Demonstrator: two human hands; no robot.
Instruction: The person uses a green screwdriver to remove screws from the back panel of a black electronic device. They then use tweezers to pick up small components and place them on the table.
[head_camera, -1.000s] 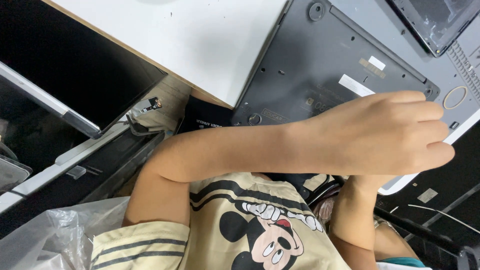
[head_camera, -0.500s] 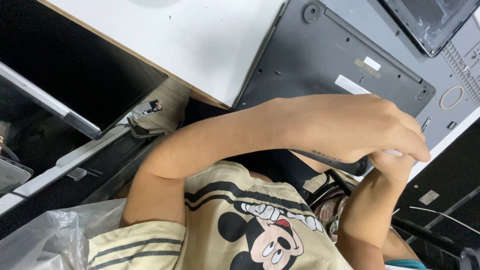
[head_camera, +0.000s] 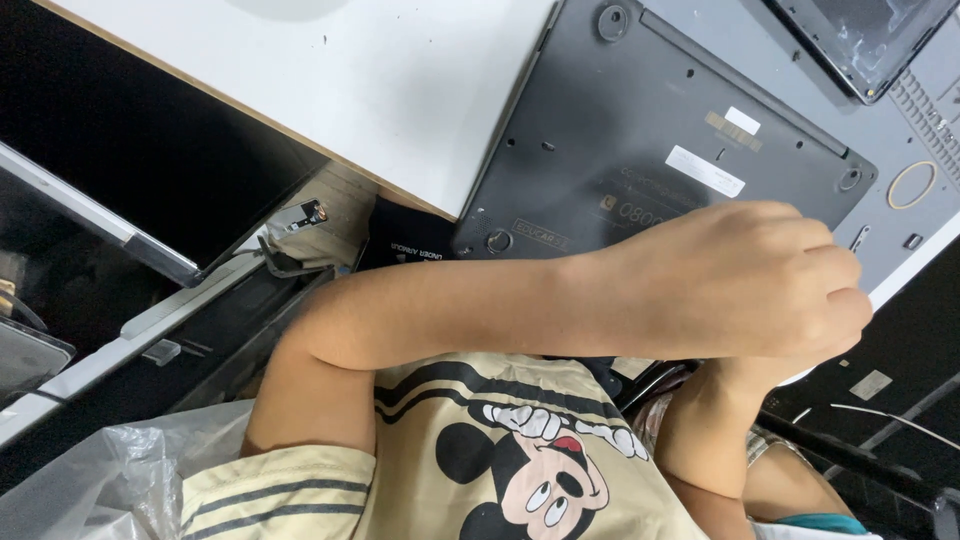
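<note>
left hand (head_camera: 745, 285): curled into a loose fist, knuckles up, at the near edge of the laptop (head_camera: 640, 130); can't tell if it holds anything.
right hand (head_camera: 715, 400): mostly hidden under my left wrist; grip can't be told.
laptop: dark, flipped base-up, just beyond my left knuckles, near edge sticking out past the white table (head_camera: 330, 90).
grey mat (head_camera: 900, 220): right of my left hand.
doing it well: probably keep the base flat and steady, work screws gently, don't drag the laptop off the edge.
</note>
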